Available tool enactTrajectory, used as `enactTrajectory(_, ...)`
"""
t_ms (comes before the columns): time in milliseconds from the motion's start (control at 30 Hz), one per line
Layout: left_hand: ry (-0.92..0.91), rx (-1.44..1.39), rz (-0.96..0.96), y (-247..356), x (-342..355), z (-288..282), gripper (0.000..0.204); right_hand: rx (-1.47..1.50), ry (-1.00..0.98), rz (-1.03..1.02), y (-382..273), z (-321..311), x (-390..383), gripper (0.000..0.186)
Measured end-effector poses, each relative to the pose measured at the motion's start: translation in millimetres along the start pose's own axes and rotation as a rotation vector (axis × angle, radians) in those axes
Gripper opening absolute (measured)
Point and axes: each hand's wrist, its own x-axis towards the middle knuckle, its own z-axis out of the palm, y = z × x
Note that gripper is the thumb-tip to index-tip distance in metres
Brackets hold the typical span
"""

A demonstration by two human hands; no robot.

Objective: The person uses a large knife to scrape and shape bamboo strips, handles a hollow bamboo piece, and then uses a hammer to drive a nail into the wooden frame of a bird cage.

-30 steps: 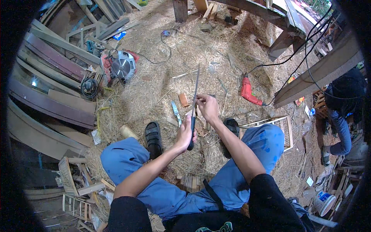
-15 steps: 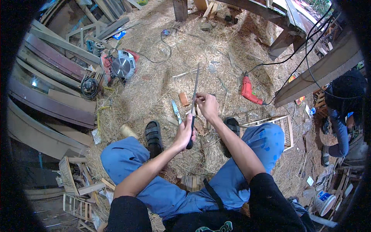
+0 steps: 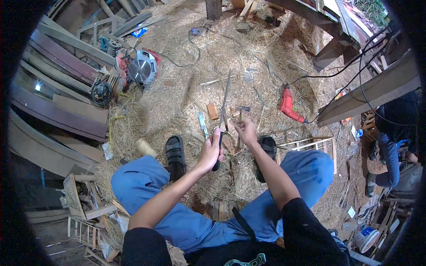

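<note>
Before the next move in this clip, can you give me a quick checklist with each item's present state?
1. Left hand gripping the black-handled long blade: ok, fingers wrapped round the handle.
2. Right hand holding something: cannot tell; the fingertips are bunched near the blade, too small to read.
3. Hands protected: not ok, both are bare.
4. Blade pointing away from the sandals: ok, its tip points forward, beyond both feet.
5. Red drill apart from the hands: ok, it lies on the ground to the right.
6. Circular saw unplugged: cannot tell.
</note>
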Motion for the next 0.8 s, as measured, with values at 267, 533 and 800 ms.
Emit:
enactTrajectory(267, 0.038, 0.005, 0.001, 8.4, 7.8, -1.0, 0.051, -0.162, 0.062, 0.175, 89.3, 75.1, 3.5, 0.068)
enactTrajectory(533, 0.036, -0.035, 0.005, 2.6, 6.5, -5.6, 0.051, -0.14, 0.025, 0.326, 63.6, 66.8, 11.2, 0.083)
enactTrajectory(800, -0.001, 0.034, 0.08, 0.9, 7.2, -3.8, 0.057, 0.248, -0.023, 0.429, 44.2, -19.0, 35.6, 0.03)
